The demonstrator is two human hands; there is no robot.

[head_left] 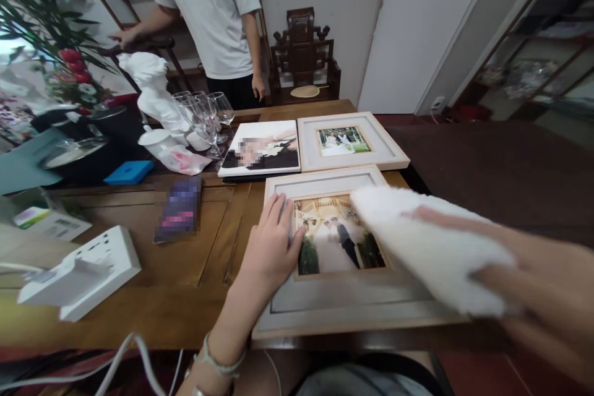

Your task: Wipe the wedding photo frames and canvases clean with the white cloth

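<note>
Head-worn view, facing forward and down, close above the table [185, 303]

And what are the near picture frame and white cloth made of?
Near picture frame: probably matte, pale wood, from its tan border; wood-look plastic is possible. White cloth: likely soft cotton or microfibre, given its fuzzy surface; blur hides the weave.

- Left hand [273, 238] spread on the near picture frame [325, 300], at its left side!
- Right hand [522, 253], blurred, grips a white cloth [417, 244] over the frame's right!
- Behind, another framed photo [344, 140] beside a photo panel [281, 163] on the wooden surface [171, 272].
- Beyond, a person [211, 18] standing!
</note>
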